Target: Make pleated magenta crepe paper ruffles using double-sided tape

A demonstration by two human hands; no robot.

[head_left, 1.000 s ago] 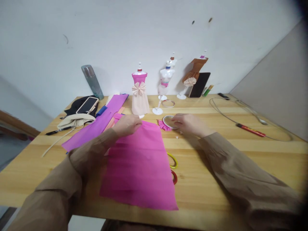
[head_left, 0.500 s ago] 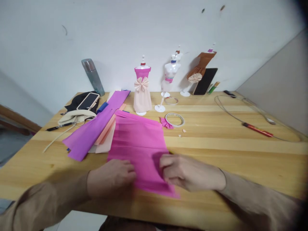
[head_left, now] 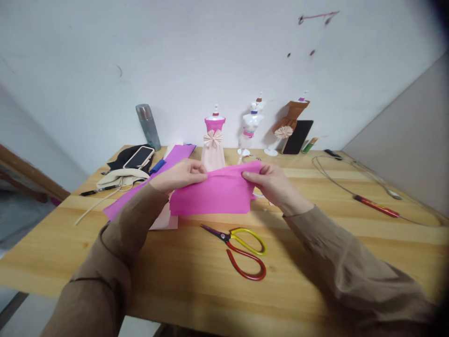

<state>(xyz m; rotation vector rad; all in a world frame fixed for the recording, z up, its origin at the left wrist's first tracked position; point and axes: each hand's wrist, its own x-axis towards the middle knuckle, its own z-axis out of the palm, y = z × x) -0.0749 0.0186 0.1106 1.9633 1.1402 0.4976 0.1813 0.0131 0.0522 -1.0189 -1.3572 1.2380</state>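
Note:
A pink paper sheet point(head_left: 213, 194), folded over on itself, is held above the wooden table point(head_left: 315, 262). My left hand point(head_left: 180, 174) pinches its top left edge, and my right hand point(head_left: 268, 181) pinches its top right edge. Both hands are closed on the paper. Scissors point(head_left: 242, 248) with one yellow and one red handle lie on the table just in front of the sheet, blades pointing left.
More purple and pale paper sheets point(head_left: 147, 192) lie to the left. Three small mannequins point(head_left: 213, 140) with paper dresses stand at the back, beside a grey bottle point(head_left: 149, 125). A phone point(head_left: 138, 157) rests on dark cloth. A red-handled tool point(head_left: 375, 206) and cable lie right.
The sheet lay flat on the table with my hands at its near edge. Now it is folded up and held at its top edge, and the scissors beneath it are uncovered.

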